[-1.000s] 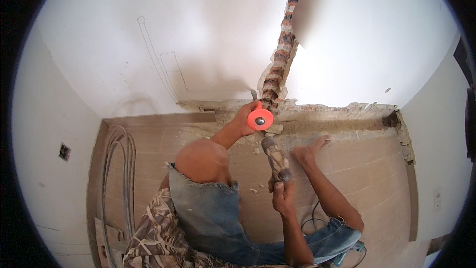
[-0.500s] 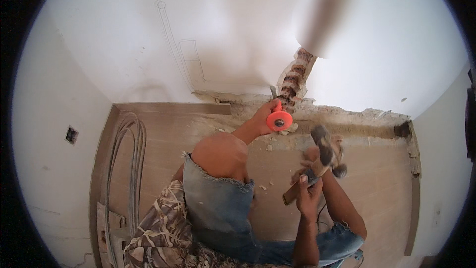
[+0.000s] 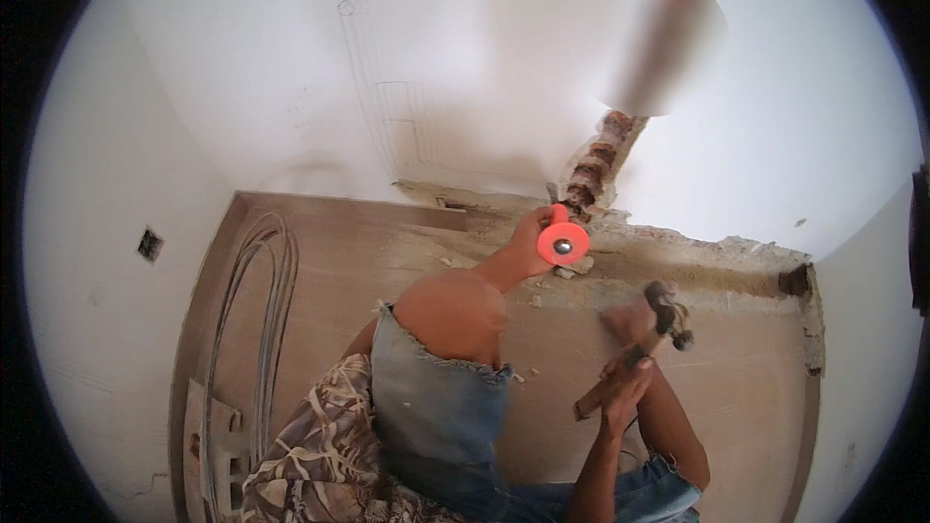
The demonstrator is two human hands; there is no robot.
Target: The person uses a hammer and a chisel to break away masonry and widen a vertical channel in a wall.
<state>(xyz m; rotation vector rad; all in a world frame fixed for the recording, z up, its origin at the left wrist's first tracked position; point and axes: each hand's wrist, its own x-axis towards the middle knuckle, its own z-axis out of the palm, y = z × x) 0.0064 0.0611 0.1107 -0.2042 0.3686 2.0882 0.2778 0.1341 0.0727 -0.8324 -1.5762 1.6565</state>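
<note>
My left hand point(image 3: 533, 244) is closed around a chisel point(image 3: 563, 245) with a round orange hand guard; its steel striking end faces up at me. The chisel's tip points at the broken bottom of the wall, near the foot of the chased groove point(image 3: 598, 160). Down and to the right of it, my right hand point(image 3: 625, 392) grips a hammer point(image 3: 668, 315) by its handle. The hammer's dark head is apart from the chisel and slightly blurred. My bent left knee point(image 3: 450, 308) rises beside the left forearm.
A rough channel point(image 3: 697, 252) runs along the wall's base, with rubble point(image 3: 572, 266) before it. Coiled grey cable or tubing point(image 3: 281, 261) lies on the floor at left. A wall box opening point(image 3: 149, 244) is in the left wall. My bare right foot point(image 3: 628, 322) rests behind the hammer.
The hammer has moved down and right, away from the chisel, with my right hand. My left hand keeps its hold at the wall's base. The whole view has shifted slightly.
</note>
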